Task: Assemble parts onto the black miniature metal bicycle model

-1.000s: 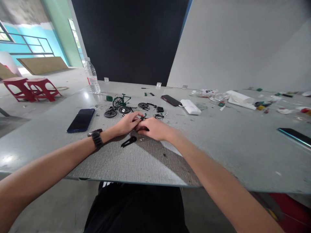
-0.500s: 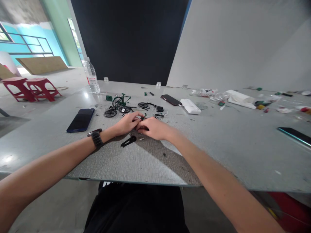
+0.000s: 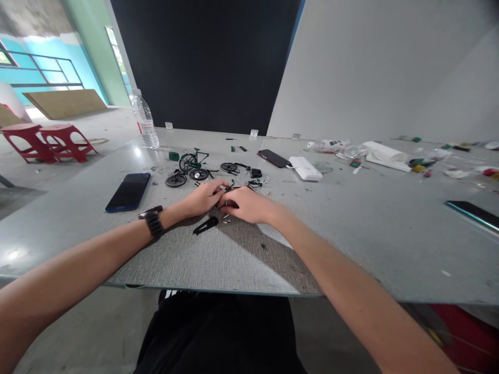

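My left hand [image 3: 207, 197] and my right hand [image 3: 246, 204] meet low over the table, fingertips bent together. Between them a small green and dark part [image 3: 231, 185] pokes out; most of it is hidden by my fingers. Just beyond lies a green model bicycle frame [image 3: 197, 158] with a wheel fitted. Loose black toy wheels [image 3: 176, 179] rest left of my left hand, and another wheel [image 3: 229, 167] lies behind my hands. A small black and silver part [image 3: 258, 183] sits behind my right hand. Nearer me is a flat black piece [image 3: 205, 226] beside tiny silver bits.
A dark phone [image 3: 128, 192] lies left, and a water bottle [image 3: 145, 120] stands behind it. Another phone [image 3: 274, 158] and a white power bank [image 3: 305, 169] lie behind right. Farther right are a lying bottle [image 3: 327, 146], white paper [image 3: 385, 156], scraps and a phone [image 3: 475, 215].
The view has shifted very slightly. My hands stay together in almost the same place, with only slight finger movement; the loose parts lie as before.
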Tool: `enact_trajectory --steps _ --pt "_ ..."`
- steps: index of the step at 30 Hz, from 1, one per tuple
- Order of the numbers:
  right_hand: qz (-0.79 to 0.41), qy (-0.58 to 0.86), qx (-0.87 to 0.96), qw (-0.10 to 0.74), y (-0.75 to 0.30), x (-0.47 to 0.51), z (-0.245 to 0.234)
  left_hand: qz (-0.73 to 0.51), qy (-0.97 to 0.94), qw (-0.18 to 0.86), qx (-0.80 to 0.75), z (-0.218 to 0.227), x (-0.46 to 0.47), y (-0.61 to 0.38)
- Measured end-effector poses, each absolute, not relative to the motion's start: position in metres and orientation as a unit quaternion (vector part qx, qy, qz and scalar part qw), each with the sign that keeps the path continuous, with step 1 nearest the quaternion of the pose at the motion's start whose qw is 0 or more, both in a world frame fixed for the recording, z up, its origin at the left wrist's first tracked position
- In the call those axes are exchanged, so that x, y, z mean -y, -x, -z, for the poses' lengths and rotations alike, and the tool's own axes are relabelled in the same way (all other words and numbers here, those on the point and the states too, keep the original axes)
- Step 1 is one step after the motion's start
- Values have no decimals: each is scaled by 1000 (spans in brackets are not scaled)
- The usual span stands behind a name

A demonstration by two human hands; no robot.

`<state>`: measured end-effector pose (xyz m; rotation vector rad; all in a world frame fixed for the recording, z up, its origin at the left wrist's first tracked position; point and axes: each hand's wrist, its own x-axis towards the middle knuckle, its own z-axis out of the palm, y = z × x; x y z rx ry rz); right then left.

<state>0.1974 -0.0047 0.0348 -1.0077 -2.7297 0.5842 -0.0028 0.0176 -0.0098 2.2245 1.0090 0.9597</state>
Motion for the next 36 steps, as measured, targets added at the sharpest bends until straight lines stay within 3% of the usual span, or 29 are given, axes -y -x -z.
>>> enact_trajectory --steps 36 --pt "-208 409 888 14 -186 28 -49 -262 -842 259 -395 -4 -8 3"
